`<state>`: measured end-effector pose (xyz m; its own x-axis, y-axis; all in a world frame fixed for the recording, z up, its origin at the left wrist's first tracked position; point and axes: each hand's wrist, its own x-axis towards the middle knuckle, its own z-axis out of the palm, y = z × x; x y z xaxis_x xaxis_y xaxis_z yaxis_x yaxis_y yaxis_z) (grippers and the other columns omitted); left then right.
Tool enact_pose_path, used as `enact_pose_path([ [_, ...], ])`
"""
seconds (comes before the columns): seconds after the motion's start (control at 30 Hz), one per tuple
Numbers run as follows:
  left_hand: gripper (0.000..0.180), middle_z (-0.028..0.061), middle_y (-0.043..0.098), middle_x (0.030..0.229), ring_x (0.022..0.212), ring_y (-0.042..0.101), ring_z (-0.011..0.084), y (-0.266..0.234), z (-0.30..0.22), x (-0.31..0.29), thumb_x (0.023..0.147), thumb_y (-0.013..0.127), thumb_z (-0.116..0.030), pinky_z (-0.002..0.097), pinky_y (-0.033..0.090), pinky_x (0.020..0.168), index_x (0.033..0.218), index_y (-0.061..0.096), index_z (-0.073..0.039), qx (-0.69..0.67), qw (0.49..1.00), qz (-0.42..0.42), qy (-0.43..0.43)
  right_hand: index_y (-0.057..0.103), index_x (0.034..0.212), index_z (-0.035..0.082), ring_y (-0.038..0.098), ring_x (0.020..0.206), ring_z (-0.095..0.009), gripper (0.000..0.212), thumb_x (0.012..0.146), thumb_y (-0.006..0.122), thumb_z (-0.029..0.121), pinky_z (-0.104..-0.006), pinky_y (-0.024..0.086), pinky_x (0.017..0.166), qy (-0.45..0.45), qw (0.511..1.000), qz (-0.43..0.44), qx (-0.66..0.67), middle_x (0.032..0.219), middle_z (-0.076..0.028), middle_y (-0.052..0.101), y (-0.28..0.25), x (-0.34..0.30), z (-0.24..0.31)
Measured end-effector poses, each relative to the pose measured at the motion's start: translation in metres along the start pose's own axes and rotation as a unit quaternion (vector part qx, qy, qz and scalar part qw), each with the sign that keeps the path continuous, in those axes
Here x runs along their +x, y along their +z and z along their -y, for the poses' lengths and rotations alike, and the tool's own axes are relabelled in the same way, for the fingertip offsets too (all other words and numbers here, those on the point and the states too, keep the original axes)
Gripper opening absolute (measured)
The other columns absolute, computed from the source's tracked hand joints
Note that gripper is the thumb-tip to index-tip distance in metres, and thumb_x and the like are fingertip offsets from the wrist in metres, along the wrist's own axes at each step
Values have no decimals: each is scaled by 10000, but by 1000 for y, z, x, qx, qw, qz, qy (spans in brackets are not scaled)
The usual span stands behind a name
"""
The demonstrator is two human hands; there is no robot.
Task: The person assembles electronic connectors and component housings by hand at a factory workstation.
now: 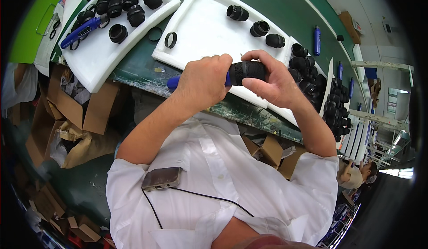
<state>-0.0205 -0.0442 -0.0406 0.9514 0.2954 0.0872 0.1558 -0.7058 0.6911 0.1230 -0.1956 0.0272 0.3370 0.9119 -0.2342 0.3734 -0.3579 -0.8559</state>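
A microphone with a blue handle (pixel 172 83) lies sideways between my hands, above the front edge of the bench. My left hand (pixel 203 80) is wrapped round the handle and hides most of it. At the other end my right hand (pixel 278 83) grips the black microphone head (pixel 245 72) between thumb and fingers. The head sits against the handle; whether it is fixed there I cannot tell. Behind my hands is a white foam tray (pixel 196 30), with a few black microphone heads (pixel 237 12) along its far right side and a black ring (pixel 170 40) near its left edge.
Another foam tray (pixel 91 77) at the left holds several black heads and a blue microphone (pixel 82 32). Many more heads (pixel 307 70) crowd the right side. A blue handle (pixel 317 40) stands on the green bench (pixel 285 10). Cardboard boxes (pixel 100 108) are below.
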Motion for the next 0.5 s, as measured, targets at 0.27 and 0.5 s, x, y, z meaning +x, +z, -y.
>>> enact_pose_path([
  [0.27,344,150,684,853,854,692,355,-7,4,0,745,804,-175,452,542,749,996,601,-55,11,999,45,28,587,1257,13,635,890,-163,507,850,793,235,-322,544,812,14,999,53,0,972,-83,645,0,5,-17],
  [0.5,315,166,717,881,857,717,351,-6,12,3,763,762,-190,425,569,769,998,628,-29,-36,989,144,17,595,1249,7,648,951,-194,482,830,782,154,-329,536,861,-148,986,49,-66,1068,-109,669,6,7,-18],
])
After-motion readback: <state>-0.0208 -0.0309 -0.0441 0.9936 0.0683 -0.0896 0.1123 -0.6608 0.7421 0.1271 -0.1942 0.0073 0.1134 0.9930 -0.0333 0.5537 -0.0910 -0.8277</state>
